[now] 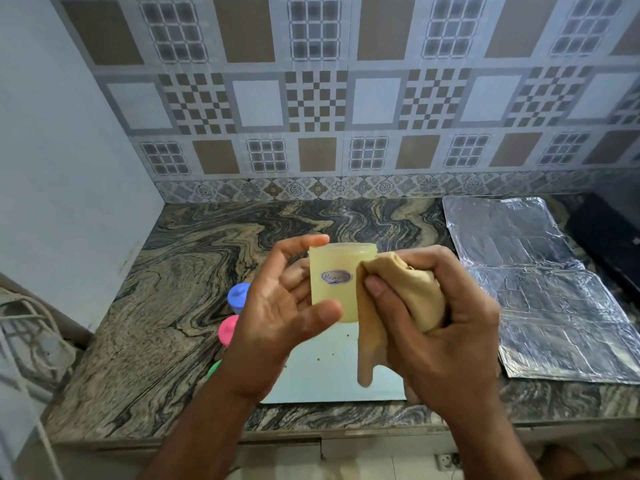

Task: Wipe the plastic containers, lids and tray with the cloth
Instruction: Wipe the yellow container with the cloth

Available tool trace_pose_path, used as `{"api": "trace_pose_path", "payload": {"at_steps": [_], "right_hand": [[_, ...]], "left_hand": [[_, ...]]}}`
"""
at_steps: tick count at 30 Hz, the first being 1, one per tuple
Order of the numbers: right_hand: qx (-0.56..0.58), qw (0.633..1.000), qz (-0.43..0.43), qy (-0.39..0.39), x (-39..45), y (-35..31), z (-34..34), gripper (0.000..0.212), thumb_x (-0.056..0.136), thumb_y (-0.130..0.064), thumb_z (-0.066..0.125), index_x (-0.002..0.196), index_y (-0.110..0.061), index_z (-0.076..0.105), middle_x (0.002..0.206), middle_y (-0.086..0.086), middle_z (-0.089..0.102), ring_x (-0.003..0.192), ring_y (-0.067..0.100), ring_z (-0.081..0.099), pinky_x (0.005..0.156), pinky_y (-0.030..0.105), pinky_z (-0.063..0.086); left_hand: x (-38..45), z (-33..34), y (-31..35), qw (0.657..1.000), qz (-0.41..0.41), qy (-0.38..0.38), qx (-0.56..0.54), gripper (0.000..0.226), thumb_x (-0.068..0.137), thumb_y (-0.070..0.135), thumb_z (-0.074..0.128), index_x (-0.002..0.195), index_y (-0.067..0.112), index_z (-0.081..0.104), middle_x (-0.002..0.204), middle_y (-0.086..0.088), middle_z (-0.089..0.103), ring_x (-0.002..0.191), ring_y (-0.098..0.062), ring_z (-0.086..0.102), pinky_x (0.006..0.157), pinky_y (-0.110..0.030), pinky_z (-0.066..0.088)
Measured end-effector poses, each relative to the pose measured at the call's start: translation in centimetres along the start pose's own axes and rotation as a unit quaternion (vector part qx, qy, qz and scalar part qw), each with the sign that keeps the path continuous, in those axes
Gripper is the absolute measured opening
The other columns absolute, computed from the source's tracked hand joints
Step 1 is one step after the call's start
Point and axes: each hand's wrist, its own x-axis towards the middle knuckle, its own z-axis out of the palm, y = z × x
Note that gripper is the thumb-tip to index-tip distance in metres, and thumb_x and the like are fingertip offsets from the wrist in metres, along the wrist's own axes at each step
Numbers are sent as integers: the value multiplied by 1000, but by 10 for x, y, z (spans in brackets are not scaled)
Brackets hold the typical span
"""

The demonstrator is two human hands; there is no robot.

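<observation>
My left hand [277,306] holds a pale yellow translucent plastic container [332,271] upright, thumb under its base and a finger on its rim. The container has no lid and carries a blue oval label. My right hand [433,323] grips a bunched tan cloth [408,292] and presses it against the container's right side; a tail of cloth hangs down. Below the hands lies a pale flat tray [329,372] with a few crumbs on it. Blue [238,296], pink [228,329] and green [214,368] lidded containers stand at the tray's left, partly hidden by my left arm.
The marbled stone counter [166,289] runs to a wall on the left and a tiled backsplash behind. Crinkled foil sheets [540,278] cover the counter's right part beside a dark appliance [616,244]. Cables [27,323] hang at the far left.
</observation>
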Motion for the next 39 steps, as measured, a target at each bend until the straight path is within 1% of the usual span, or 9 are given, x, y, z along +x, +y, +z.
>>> {"api": "trace_pose_path", "payload": {"at_steps": [7, 11, 15, 20, 24, 28, 32, 35, 39], "right_hand": [[136, 989, 64, -3, 9, -8, 1, 6, 91, -12, 75, 96, -10, 73, 85, -7, 74, 75, 7, 69, 69, 18, 53], [151, 984, 92, -8, 12, -8, 0, 5, 92, -14, 74, 96, -16, 75, 85, -5, 74, 77, 8, 69, 69, 20, 54], [134, 984, 118, -17, 12, 3, -1, 4, 92, -18, 75, 96, -17, 75, 84, -5, 73, 77, 8, 67, 69, 20, 52], [127, 981, 143, 21, 0, 22, 1, 6, 95, -21, 76, 92, -20, 71, 80, -7, 69, 74, 7, 62, 66, 22, 51], [125, 984, 114, 59, 2, 17, 7, 5, 92, -21, 73, 91, -20, 68, 77, -15, 67, 70, -1, 60, 67, 14, 48], [114, 985, 106, 78, 4, 19, 20, 7, 93, -17, 73, 93, -13, 68, 79, -16, 68, 72, -3, 62, 69, 12, 48], [129, 975, 157, 88, -11, 29, 35, 11, 96, -21, 73, 90, -17, 64, 77, -11, 65, 70, 4, 60, 67, 22, 49], [124, 971, 190, 70, -19, 37, 36, 14, 93, -27, 72, 89, -16, 64, 75, -5, 65, 68, 7, 59, 65, 25, 48], [113, 972, 195, 66, -17, 42, 28, 16, 94, -28, 76, 88, -19, 64, 75, -6, 63, 69, 7, 56, 65, 26, 47]], "left_hand": [[8, 9, 5, 997, -61, 11, -55, 77, 65, 42, 98, 127, 17, 59, 105, -6, 76, 93, -18, 73, 80, -29, 60], [7, 8, 0, 987, -114, -5, -113, 89, 72, 45, 93, 141, 6, 52, 121, -13, 69, 104, -22, 69, 93, -34, 59], [5, 8, -6, 966, -149, -10, -211, 66, 69, 45, 95, 124, 14, 76, 129, -12, 73, 112, -21, 73, 91, -34, 62], [11, 4, -3, 927, -175, 64, -326, 100, 58, 40, 101, 141, 2, 62, 142, -23, 64, 113, -28, 72, 89, -36, 64], [14, 5, -10, 909, -188, 111, -354, 101, 47, 33, 105, 135, 3, 65, 136, -16, 68, 131, -29, 60, 94, -34, 61], [10, 11, -12, 920, -177, 100, -336, 108, 51, 35, 103, 144, 2, 59, 138, -17, 66, 120, -26, 68, 104, -35, 56], [8, 13, -16, 929, -168, 89, -316, 108, 60, 37, 99, 150, 1, 52, 154, -22, 54, 142, -32, 52, 125, -46, 36], [10, 11, -18, 953, -108, 114, -260, 98, 64, 24, 96, 149, 4, 51, 139, -20, 63, 122, -31, 64, 114, -46, 48], [27, -14, -24, 980, 6, 200, 9, 69, 63, 22, 92, 124, 21, 61, 124, -6, 72, 111, -28, 71, 97, -49, 59]]}}
